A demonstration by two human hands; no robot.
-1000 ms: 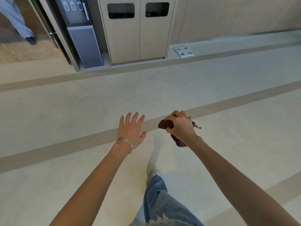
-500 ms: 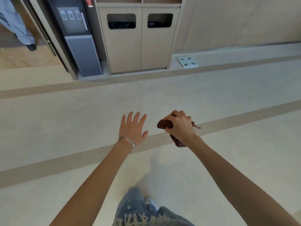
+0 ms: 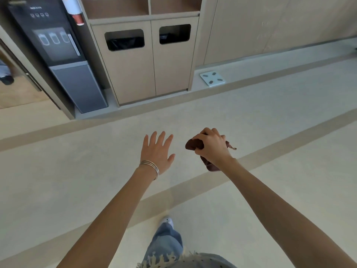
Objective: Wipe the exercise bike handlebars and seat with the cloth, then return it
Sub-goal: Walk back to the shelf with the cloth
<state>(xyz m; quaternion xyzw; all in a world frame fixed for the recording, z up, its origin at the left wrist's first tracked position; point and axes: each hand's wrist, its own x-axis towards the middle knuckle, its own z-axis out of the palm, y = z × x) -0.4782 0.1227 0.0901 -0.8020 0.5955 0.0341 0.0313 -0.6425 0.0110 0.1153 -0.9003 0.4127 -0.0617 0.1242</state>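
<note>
My right hand (image 3: 212, 147) grips a bunched dark brown cloth (image 3: 194, 145), held out over the pale floor; part of the cloth hangs below the wrist. My left hand (image 3: 157, 152) is stretched out beside it with straight, spread fingers and holds nothing; thin bangles circle its wrist. No exercise bike is in view.
Ahead stands a beige cabinet (image 3: 146, 74) with two bin openings and open shelves above. A dark water dispenser (image 3: 58, 55) is to its left. A white bathroom scale (image 3: 212, 79) lies on the low ledge at the right. My jeans leg and shoe (image 3: 167, 222) show below.
The cabinet and dispenser have grown larger and closer as I walk toward them. My legs have swapped in step. Both hands keep the same pose, the cloth still gripped.
</note>
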